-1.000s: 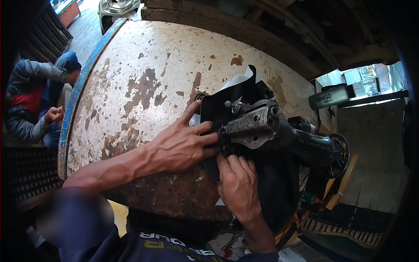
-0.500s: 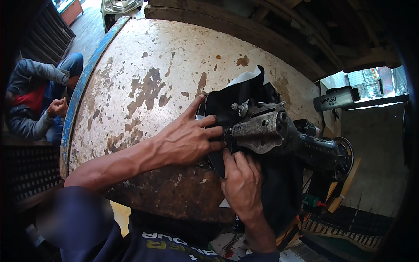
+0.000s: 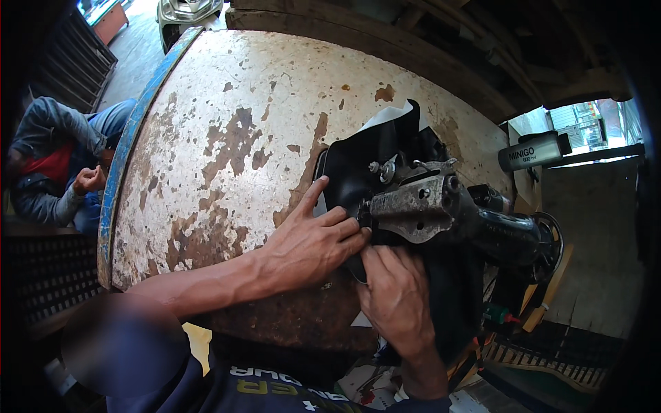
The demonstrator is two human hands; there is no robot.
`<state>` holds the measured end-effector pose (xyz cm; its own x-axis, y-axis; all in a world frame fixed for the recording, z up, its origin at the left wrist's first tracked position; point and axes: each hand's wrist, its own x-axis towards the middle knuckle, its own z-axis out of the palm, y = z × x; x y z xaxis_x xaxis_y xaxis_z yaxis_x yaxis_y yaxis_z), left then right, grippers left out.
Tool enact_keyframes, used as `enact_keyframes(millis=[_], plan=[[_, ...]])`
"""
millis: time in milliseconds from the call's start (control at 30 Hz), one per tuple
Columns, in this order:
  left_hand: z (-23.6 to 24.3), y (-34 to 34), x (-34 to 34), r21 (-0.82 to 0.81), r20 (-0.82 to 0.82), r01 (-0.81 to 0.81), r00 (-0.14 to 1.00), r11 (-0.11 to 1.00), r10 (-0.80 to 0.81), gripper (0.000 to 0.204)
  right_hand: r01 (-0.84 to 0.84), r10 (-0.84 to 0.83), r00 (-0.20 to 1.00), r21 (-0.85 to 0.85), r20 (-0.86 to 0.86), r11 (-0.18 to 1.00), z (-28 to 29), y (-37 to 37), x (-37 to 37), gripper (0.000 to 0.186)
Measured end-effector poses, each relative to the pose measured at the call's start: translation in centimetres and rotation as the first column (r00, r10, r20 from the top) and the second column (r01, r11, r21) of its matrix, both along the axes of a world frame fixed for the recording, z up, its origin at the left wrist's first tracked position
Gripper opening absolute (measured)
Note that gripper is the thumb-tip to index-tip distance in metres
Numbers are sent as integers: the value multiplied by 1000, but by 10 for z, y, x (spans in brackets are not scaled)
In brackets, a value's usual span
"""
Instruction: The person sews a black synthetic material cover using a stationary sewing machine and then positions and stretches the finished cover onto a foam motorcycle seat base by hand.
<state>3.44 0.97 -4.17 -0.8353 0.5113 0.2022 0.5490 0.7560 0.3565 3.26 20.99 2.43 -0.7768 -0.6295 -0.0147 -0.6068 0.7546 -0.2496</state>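
Pressing: left hand (image 3: 310, 241), fingers spread flat on black material (image 3: 351, 172)
Pinching: right hand (image 3: 396, 296), closed on material's edge under sewing machine (image 3: 427, 206)
Surface: worn table (image 3: 227, 138)

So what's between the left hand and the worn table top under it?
In the head view, black material lies under the left hand's fingers, spread flat on the table beside the sewing machine head. The palm rests on the bare table.

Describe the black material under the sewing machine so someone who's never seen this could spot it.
Start at the big round worktable with peeling cream paint. At its right edge sits a worn sewing machine. The black material lies under its head, pressed by the left hand: the only dark, floppy sheet there.
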Motion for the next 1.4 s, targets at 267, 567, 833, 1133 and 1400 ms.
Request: enact_keyframes(millis=[267, 567, 833, 1133, 1400], plan=[[5, -3, 2, -57, 2, 13, 1000, 998, -13, 38, 22, -23, 1000, 71, 19, 997, 6, 32, 1, 53], [2, -5, 8, -106, -43, 21, 999, 994, -26, 40, 4, -13, 996, 88, 93, 996, 3, 26, 4, 49], [8, -9, 5, -108, 12, 43, 999, 993, -42, 36, -21, -18, 962, 138, 273, 990, 19, 16, -8, 50], [4, -5, 7, -77, 18, 25, 1000, 997, -24, 47, -57, 6, 953, 159, 302, 986, 10, 22, -10, 62], [-4, -16, 14, -132, -36, 119, 992, 984, -124, 52, -80, 28, 957, 168, 288, 982, 11, 20, -7, 66]])
